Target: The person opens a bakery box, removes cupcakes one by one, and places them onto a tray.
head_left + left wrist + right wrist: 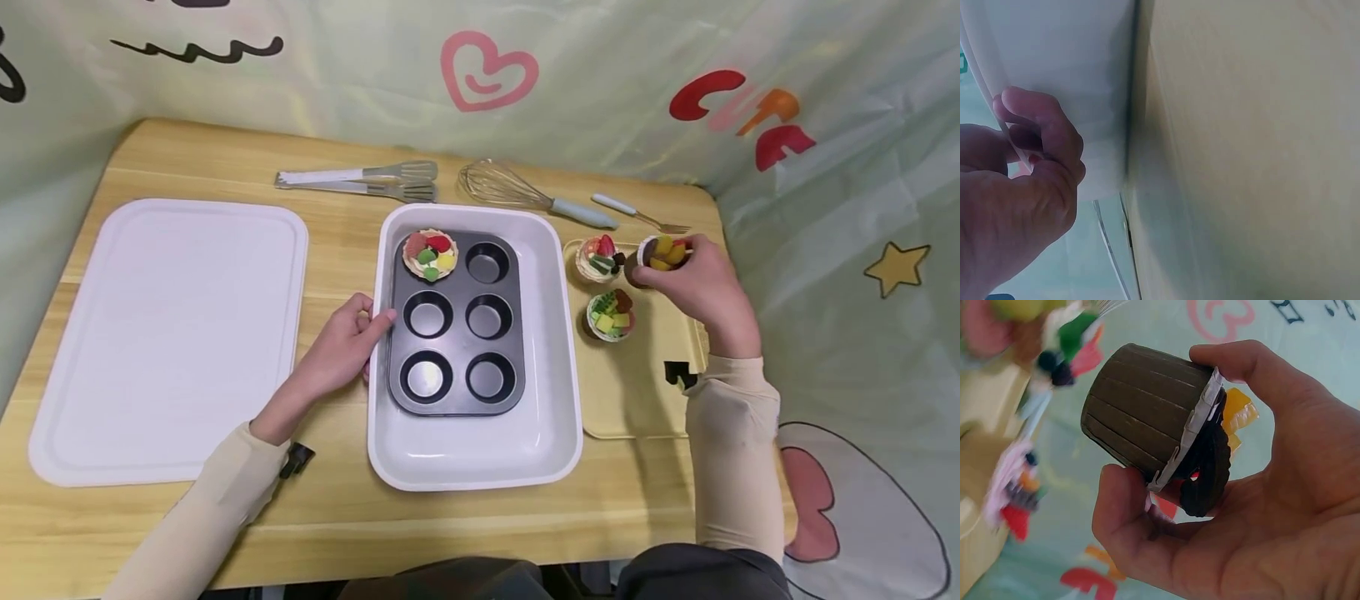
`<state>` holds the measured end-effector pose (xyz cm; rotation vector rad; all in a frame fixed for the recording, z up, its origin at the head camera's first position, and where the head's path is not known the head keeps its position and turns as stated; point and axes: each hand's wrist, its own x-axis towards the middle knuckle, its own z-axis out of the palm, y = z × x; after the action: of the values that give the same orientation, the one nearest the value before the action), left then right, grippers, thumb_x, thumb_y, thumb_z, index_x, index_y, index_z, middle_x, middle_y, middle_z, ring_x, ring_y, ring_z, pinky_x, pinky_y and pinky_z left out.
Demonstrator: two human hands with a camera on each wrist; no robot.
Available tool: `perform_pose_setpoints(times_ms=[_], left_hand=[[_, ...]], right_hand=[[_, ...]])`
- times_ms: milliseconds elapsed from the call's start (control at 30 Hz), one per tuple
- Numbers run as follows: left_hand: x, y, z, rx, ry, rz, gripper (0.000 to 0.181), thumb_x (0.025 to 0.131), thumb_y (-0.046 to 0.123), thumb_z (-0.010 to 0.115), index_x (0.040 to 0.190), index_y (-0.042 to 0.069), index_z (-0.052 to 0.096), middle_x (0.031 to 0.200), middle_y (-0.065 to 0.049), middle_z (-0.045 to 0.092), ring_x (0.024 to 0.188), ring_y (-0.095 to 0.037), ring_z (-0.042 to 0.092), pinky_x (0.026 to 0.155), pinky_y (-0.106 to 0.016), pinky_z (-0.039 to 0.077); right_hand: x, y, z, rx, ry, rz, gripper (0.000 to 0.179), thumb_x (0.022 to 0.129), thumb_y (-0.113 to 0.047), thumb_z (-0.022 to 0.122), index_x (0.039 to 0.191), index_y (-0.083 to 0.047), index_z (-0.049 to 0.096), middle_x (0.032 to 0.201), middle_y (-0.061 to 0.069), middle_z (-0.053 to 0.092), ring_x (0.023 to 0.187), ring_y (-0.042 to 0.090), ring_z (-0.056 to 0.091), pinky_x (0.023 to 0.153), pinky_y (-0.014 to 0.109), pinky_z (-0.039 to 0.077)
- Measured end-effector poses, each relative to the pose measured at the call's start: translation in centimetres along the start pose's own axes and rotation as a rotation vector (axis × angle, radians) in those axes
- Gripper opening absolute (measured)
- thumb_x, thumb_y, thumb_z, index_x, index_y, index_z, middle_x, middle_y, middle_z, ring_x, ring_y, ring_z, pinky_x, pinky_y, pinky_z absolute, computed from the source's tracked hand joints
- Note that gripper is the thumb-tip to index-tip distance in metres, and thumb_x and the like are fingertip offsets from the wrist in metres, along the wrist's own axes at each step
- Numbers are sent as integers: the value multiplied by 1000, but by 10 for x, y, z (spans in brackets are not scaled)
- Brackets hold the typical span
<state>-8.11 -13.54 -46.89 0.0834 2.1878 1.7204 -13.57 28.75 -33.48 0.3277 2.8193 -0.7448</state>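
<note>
My right hand [701,279] holds a toy cupcake [1147,403] in a brown ribbed cup, raised above the right side of the table. Orange fruit pieces and a dark ring-shaped piece top it; thumb and fingers pinch it near the rim in the right wrist view. With my left hand [341,346] I grip the left rim of a white deep tray [551,350], thumb over the edge. Inside that tray lies a dark muffin tin [457,350], with a fruit-topped cupcake [430,255] in its far left cup.
A yellow tray [615,392] at right bears a strawberry-topped cupcake [597,258] and a green-and-yellow-topped cupcake [610,317]. Another blurred cupcake [1013,487] shows in the right wrist view. Tongs [360,179], a whisk [525,192] and a fork [637,214] lie behind; a white board [172,342] lies left.
</note>
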Motion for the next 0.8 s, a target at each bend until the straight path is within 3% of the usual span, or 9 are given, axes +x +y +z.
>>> perform_pose_setpoints(times_ms=[267, 500, 800], left_hand=[[0, -1, 0, 9, -6, 5, 42, 104, 38, 53, 107, -3, 45, 70, -19, 63, 45, -19, 58, 43, -36, 51], [-4, -5, -5, -4, 13, 0, 42, 104, 37, 53, 110, -4, 44, 71, -19, 63, 45, -20, 59, 42, -39, 52], [2, -2, -1, -6, -17, 11, 43, 105, 37, 52, 112, -5, 44, 73, -21, 64, 46, -19, 60, 43, -36, 52]], right_hand=[[-4, 42, 0, -16, 10, 102, 74, 86, -48, 71, 125, 8, 41, 110, 21, 49, 91, 34, 49, 67, 38, 43], [8, 63, 19, -12, -5, 138, 68, 84, -42, 73, 120, 8, 43, 107, 21, 49, 90, 33, 49, 69, 38, 43], [6, 94, 21, -24, -7, 222, 71, 86, -43, 72, 120, 11, 43, 108, 24, 48, 94, 36, 48, 73, 40, 43]])
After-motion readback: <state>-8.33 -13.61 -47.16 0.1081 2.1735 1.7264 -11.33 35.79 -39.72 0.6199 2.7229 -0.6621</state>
